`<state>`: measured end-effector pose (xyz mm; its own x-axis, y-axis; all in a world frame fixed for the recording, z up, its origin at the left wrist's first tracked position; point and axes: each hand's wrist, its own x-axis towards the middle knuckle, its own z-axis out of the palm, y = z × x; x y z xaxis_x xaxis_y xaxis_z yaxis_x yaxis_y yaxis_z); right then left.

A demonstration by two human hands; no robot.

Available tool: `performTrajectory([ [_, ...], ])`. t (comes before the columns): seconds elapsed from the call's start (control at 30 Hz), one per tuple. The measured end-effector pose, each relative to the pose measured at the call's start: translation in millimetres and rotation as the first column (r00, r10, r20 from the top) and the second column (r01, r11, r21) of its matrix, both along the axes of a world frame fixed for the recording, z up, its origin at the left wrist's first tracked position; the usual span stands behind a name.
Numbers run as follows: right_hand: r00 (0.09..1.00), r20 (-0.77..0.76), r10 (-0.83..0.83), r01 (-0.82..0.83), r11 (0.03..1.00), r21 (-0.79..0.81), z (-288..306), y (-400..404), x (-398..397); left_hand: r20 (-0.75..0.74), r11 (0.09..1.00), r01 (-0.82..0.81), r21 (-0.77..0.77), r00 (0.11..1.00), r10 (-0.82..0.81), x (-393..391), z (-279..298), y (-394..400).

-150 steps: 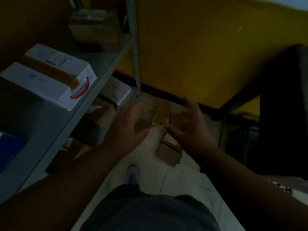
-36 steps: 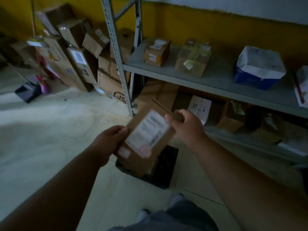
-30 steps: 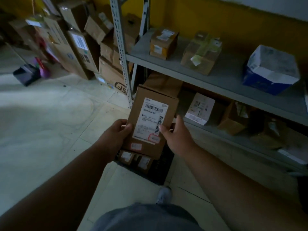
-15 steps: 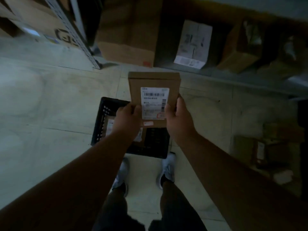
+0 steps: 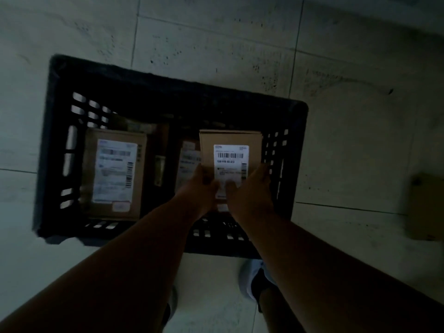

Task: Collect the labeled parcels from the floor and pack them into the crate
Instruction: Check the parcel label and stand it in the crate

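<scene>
A: What could go wrong at this moment?

B: The parcel (image 5: 230,159) is held above the right half of the crate (image 5: 168,92), close to its right wall. If it goes down tilted, I think one corner can catch on that wall, or it can land crooked on the smaller parcel (image 5: 189,159) which lies just under its left edge. Letting go too early would make it fall flat and hide the label below.

A: And how do the hands hold it?

B: Both hold it at the near end. The left hand (image 5: 204,186) has its fingers curled around the left lower corner. The right hand (image 5: 252,188) grips the right lower corner, with fingers up along the right edge. The far end of the parcel has no support.

A: What else is in the crate?

B: A big parcel (image 5: 113,174) with a white label lies flat on the left side. On the floor (image 5: 360,140), at the right, one more box (image 5: 425,207) waits, blurred.
</scene>
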<state>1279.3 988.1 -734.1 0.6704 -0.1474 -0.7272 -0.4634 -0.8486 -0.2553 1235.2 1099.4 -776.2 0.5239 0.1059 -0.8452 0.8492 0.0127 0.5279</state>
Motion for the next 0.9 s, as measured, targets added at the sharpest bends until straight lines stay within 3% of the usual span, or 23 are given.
performTrajectory([
  [0.07, 0.995, -0.045, 0.093, -0.096, 0.993, -0.063, -19, 1, -8, 0.007, 0.992, 0.128, 0.017, 0.992, -0.128, -2, -21, -4],
  [0.17, 0.926, -0.122, 0.358, -0.374, 0.913, -0.164, -34, 1, -23, 0.06, 0.899, 0.398, 0.18, 0.908, -0.414, 0, -48, -7],
  [0.27, 0.837, -0.115, 0.536, -0.548, 0.822, -0.158, -42, -2, -36, 0.085, 0.869, 0.447, 0.214, 0.877, -0.472, -3, -55, -9],
  [0.4, 0.753, -0.059, 0.655, -0.658, 0.75, -0.065, -48, -2, -33, -0.001, 0.64, 0.68, 0.357, 0.686, -0.728, -3, -64, 8],
  [0.47, 0.708, -0.036, 0.705, -0.706, 0.707, -0.042, -57, -1, -14, -0.134, 0.552, 0.776, 0.307, 0.609, -0.782, 8, -62, 18],
  [0.57, 0.611, 0.006, 0.791, -0.786, 0.608, -0.113, -74, 3, 21, -0.165, 0.409, 0.746, 0.526, 0.562, -0.811, 25, -65, 33],
  [0.67, 0.591, 0.095, 0.801, -0.787, 0.598, -0.147, -90, 12, 55, -0.148, 0.281, 0.628, 0.726, 0.541, -0.828, 47, -76, 32],
  [0.7, 0.6, 0.113, 0.792, -0.782, 0.611, -0.124, -95, 16, 66, -0.157, 0.268, 0.617, 0.74, 0.545, -0.823, 54, -81, 30],
  [0.8, 0.624, 0.023, 0.781, -0.782, 0.623, 0.028, -106, 22, 87, -0.18, 0.339, 0.646, 0.684, 0.6, -0.78, 73, -89, 30],
  [0.9, 0.597, -0.027, 0.802, -0.801, 0.598, 0.032, -104, 20, 100, -0.242, 0.251, 0.659, 0.709, 0.562, -0.791, 75, -87, 30],
])
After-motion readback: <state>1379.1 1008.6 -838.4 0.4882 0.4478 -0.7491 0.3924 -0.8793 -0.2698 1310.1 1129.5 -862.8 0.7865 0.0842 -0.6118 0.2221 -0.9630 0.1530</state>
